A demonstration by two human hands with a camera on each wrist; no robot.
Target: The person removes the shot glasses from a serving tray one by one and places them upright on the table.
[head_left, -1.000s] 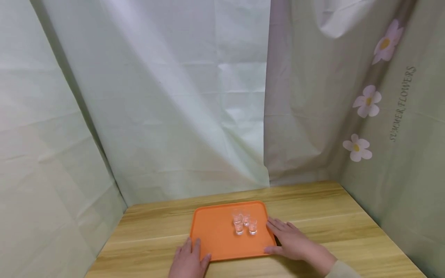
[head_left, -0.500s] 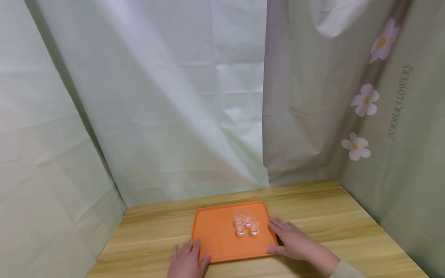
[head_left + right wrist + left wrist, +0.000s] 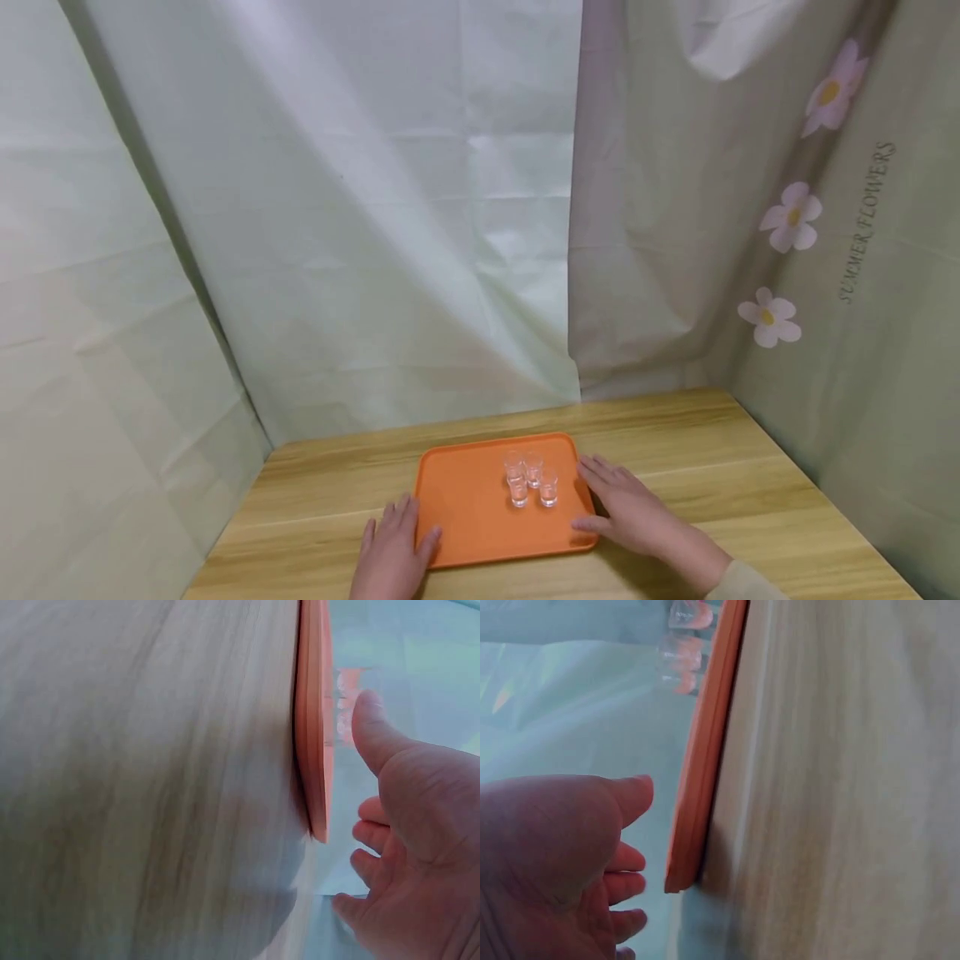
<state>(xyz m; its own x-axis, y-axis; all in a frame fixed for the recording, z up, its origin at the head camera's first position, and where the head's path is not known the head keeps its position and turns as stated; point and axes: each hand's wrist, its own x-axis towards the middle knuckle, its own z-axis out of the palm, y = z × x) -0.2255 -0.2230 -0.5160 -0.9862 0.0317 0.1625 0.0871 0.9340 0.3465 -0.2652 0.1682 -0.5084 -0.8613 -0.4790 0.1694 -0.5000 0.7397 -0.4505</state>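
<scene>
An orange tray [image 3: 472, 521] lies flat on the wooden table. Several small clear shot glasses [image 3: 548, 490] stand upright, grouped on its right half. My left hand [image 3: 392, 550] is at the tray's near left corner, holding nothing. In the left wrist view its thumb [image 3: 636, 799] and fingers are apart from the tray's rim [image 3: 705, 772]. By the right edge is my right hand [image 3: 626, 508], its fingers extended and its thumb overlapping the tray in the head view. The right wrist view shows that thumb [image 3: 369, 720] raised off the rim [image 3: 313, 742].
The wooden table [image 3: 720, 467] extends on both sides of the tray. Pale cloth curtains [image 3: 375, 250] hang behind it and at both sides. The right one bears printed flowers [image 3: 770, 317] and lettering.
My left hand has drawn away from the tray's corner, to the left. My right hand's fingers have lifted and shifted slightly off the right rim. Tray and glasses stay put.
</scene>
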